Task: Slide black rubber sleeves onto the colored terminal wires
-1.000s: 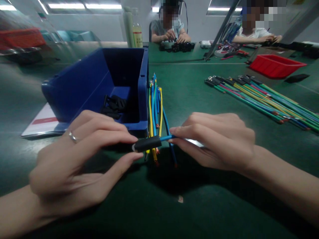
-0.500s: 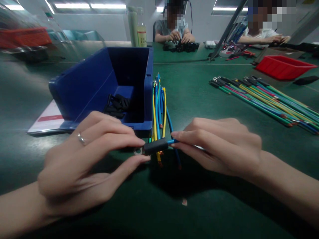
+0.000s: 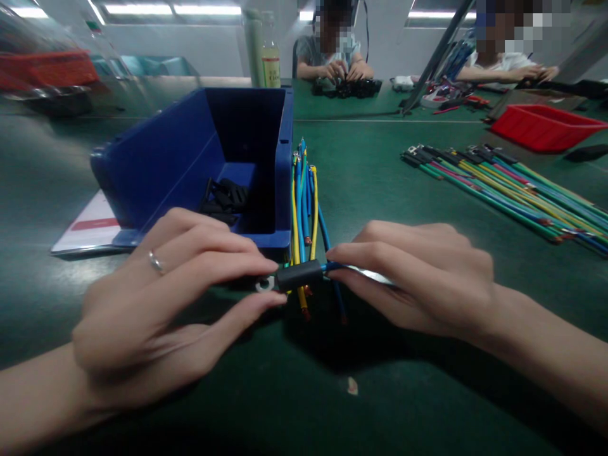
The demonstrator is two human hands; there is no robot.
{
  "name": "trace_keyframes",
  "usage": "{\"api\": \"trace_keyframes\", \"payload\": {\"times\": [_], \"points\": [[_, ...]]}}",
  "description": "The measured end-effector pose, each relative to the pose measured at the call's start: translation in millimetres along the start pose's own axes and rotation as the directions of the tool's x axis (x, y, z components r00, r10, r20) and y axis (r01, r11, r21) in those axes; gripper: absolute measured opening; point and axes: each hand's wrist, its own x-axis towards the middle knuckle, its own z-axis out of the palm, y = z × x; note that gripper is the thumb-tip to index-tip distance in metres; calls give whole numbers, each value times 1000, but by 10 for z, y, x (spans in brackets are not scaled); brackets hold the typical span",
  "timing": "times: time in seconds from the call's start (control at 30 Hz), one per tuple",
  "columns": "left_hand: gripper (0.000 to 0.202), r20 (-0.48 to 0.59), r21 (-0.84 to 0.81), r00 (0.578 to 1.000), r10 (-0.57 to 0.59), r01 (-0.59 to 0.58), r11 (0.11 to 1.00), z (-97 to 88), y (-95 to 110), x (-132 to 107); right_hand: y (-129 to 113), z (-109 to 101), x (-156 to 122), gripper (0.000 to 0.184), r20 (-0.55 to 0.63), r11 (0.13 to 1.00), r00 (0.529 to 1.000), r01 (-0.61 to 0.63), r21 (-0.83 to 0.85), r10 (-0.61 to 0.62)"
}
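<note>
My left hand [image 3: 166,304] pinches the left end of a black sleeve [image 3: 299,275], where a metal ring terminal [image 3: 264,283] sticks out. The sleeve sits on a blue wire [image 3: 332,266]; my right hand [image 3: 418,278] pinches that wire just right of the sleeve. Both hands hover low over the green table [image 3: 361,190]. Under the sleeve lies a small bundle of blue and yellow wires [image 3: 304,196] beside a blue bin [image 3: 199,158] that holds black sleeves [image 3: 223,199].
Several long coloured cables [image 3: 503,183] lie to the right, with a red tray [image 3: 546,126] behind them. A white sheet [image 3: 90,228] lies under the bin. Bottles [image 3: 263,47] stand at the back. Two other people work at the far side.
The black sleeve has slid right along the blue wire, so the ring terminal now shows at its left end. Both hands stay in nearly the same place.
</note>
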Motion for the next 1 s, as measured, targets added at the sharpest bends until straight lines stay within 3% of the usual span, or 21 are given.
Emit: {"api": "trace_keyframes", "payload": {"times": [0.13, 0.37, 0.53, 0.63, 0.8, 1.0], "points": [[7, -62, -26, 998, 18, -20, 999, -15, 10, 47, 5, -43, 1, 23, 22, 1000, 1000, -14, 24, 14], [3, -41, -22, 999, -7, 6, 1000, 8, 1, 13, 31, -8, -24, 22, -1, 998, 999, -32, 56, 32], [13, -21, -10, 1000, 5, -5, 1000, 20, 7, 11, 55, -21, 14, 26, 61, 998, 998, -33, 60, 30], [9, -18, 24, 999, -30, 30, 999, 22, 10, -16, 69, -31, 26, 28, 67, 997, 998, -26, 69, 21], [12, -7, 66, 1000, 20, -20, 998, -13, -21, -33, 73, -11, 16, 26, 46, 995, 999, -28, 94, 24], [10, -29, 75, 1000, 1, 1, 997, 3, -43, -22, 44, -35, 13, 19, 44, 994, 999, -22, 103, 17]]}}
